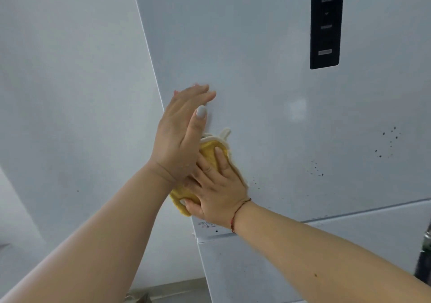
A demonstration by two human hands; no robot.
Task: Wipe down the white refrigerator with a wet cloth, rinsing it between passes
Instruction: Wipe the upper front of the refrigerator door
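Wall (58,81) is filling the left of the view, meeting the fridge (256,46) along its left edge. Left hand (179,137) is lying near that edge with fingers straight and together, tips touching the door, holding nothing. Just right and below, the right hand (217,186) is pressing the yellow cloth (210,153) flat against the door, fingers spread wide over it, the cloth's lower corner poking out beneath the palm close to the door's bottom edge. Further right, dark specks (389,139) are dotting the door, well apart from the cloth, and a black control panel (326,23) is sitting near the top right.

Risks, as I judge them: the flat hand is only pinning the cloth, so a fast stroke could let it slide out and drop; wiping toward the specks with an unrinsed cloth could smear them; a wet pass reaching the panel could push water into it or trigger its buttons.
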